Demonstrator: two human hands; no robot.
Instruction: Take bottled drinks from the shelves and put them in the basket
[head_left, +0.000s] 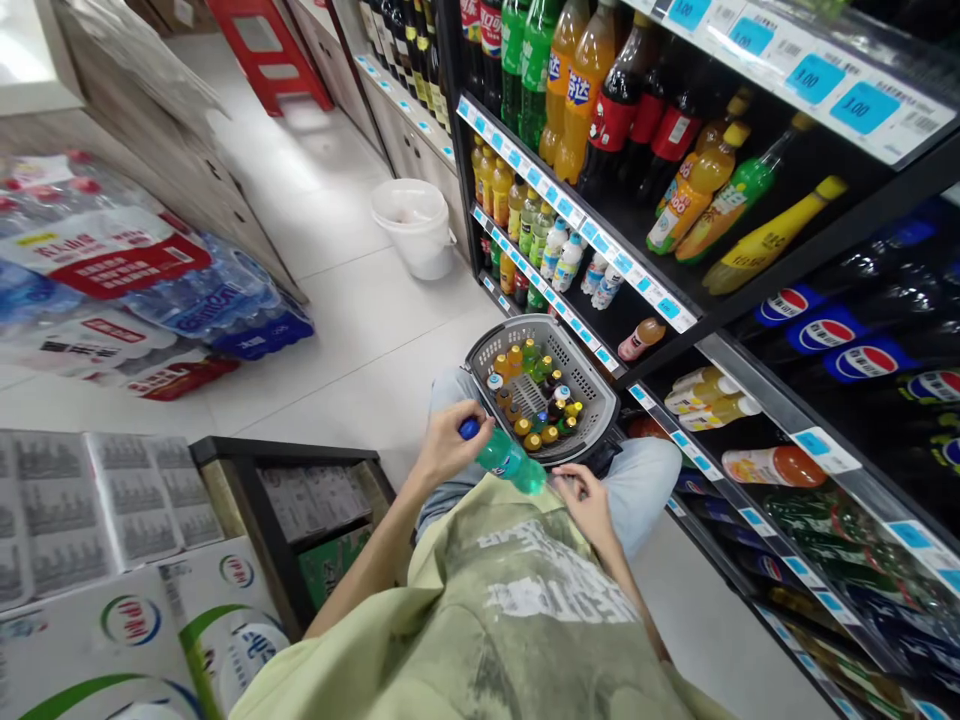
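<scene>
My left hand point(444, 447) is closed round the neck end of a green drink bottle point(508, 461) with a blue cap, held lying across my lap. My right hand point(586, 498) sits just right of the bottle's base, fingers loosely curled, touching or nearly touching it; I cannot tell which. Just beyond my knees a grey plastic basket point(495, 348) stands on the floor, holding several small bottles with yellow, orange and green caps. I crouch in front of a drinks shelf point(645, 290).
The shelf on the right carries cola, orange and green soda bottles with blue price tags. A white bucket point(416, 225) stands on the tiled floor beyond. Shrink-wrapped water packs point(142, 290) lie at left. Cartons point(112, 560) and a low rack point(300, 500) stand at near left.
</scene>
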